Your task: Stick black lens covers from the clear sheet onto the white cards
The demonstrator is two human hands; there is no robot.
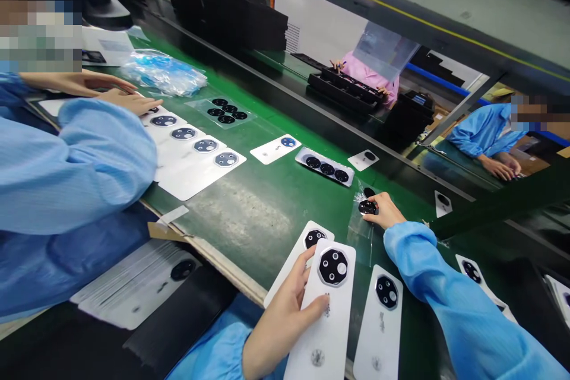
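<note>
White plastic phone back cover (325, 320) with a black round camera plate (333, 266) near its top is what I see clamped in the left hand (285, 309), thumb flat on the face and fingers wrapped round the left edge. It is held just above the near edge of the green bench (249, 214). Beyond that cover and a little to its right, the right hand (386, 212) has thumb and fingertips pinched on a small black round lens piece (367, 208), which sits on a clear film sheet (361, 231). The two hands are well apart. Just right of the held cover lies a second white cover (383, 320), and a third white cover (298, 249) is tucked behind its left edge. Far left of it a co-worker's hand (129, 101) rests by a row of white covers (196, 160), and behind it lies a grey strip of black discs (327, 167). By my judgement, the pinch should stay on the lens piece's rim, off its glossy face, to avoid smudges. The left thumb is best kept below the camera plate, with the cover held level and steady.
</note>
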